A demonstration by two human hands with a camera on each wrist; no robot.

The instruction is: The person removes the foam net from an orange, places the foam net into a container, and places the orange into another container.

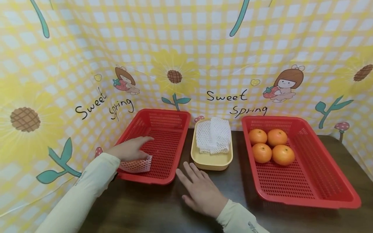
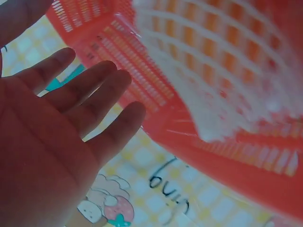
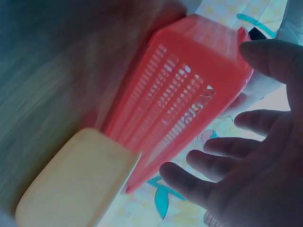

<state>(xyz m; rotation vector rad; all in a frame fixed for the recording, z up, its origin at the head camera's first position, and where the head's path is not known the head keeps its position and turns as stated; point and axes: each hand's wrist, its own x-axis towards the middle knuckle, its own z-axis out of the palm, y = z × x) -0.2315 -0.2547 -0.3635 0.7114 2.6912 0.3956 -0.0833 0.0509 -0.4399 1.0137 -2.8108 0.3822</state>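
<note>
Left hand (image 1: 128, 149) atop foam-netted orange (image 1: 136, 165), perforated basket (image 1: 169, 123).

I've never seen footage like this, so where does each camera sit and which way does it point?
Head: worn on the head, looking down at both hands, left hand, right hand, sleeves, baskets, table.
Left wrist: under the left palm, looking at the left basket and a netted orange.
Right wrist: under the right palm, looking at the tray.
Both wrist views show the left basket.
</note>
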